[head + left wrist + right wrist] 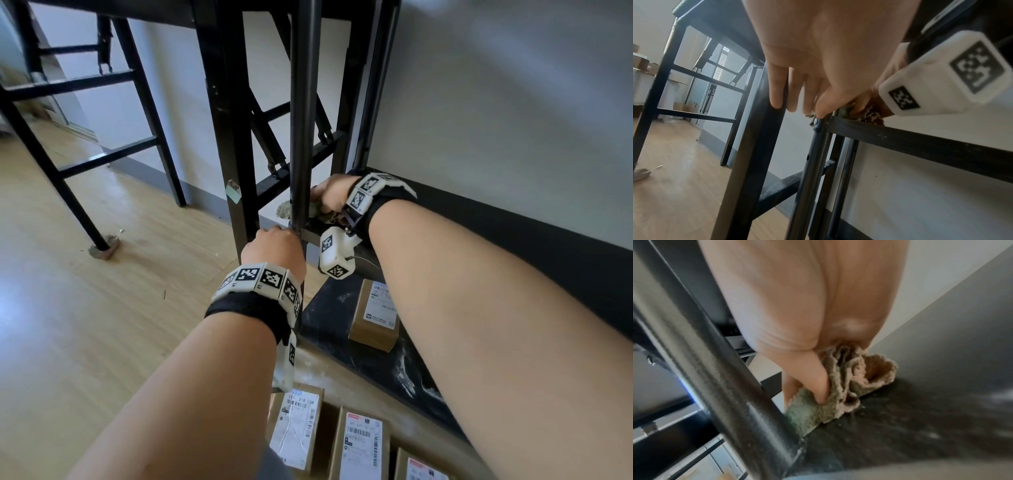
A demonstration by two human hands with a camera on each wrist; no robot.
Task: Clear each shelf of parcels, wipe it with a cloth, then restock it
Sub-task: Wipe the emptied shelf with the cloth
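My right hand [334, 195] grips a bunched green-and-beige cloth [838, 399] and presses it onto the dusty black shelf [920, 418] at its left end, against the round metal post [715, 369]. A bit of cloth [284, 210] pokes out left of the post [301, 137]. My left hand [274, 245] rests at the shelf's front corner; its fingers [777, 97] hang straight and its thumb touches the corner bolt. A brown labelled parcel [375, 313] lies on the lower shelf [329, 315]. Several more parcels [296, 428] lie on the floor below my arms.
A black table leg [233, 137] stands just left of the post, with cross bars behind it. Pale wooden floor [102, 308] stretches to the left. A white wall with a dark baseboard [548, 246] runs behind the shelf unit. White dust streaks mark the lower shelf.
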